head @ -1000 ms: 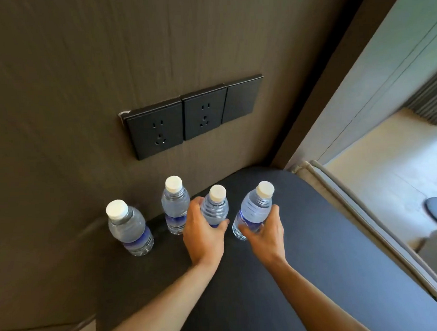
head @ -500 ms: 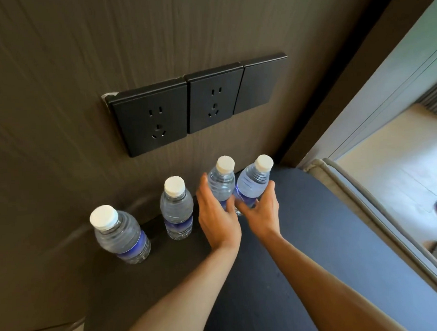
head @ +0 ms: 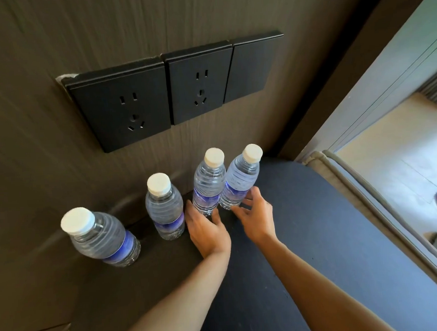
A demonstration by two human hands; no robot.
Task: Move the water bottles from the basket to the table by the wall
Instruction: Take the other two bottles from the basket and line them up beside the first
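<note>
4 bottles [head: 209, 184] upright on table [head: 315, 236]; both hands' fingers [head: 249, 202] now spread, loosened off bottles.

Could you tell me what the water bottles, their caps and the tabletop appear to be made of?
The water bottles look like thin clear plastic: see-through, ribbed walls with highlights and a blue label band. Their caps seem opaque white plastic, with ridged edges. The tabletop is dark and matte, showing a fine grain with hardly any reflection; it could be textured laminate or a fabric-like covering, which the view leaves open.
</note>
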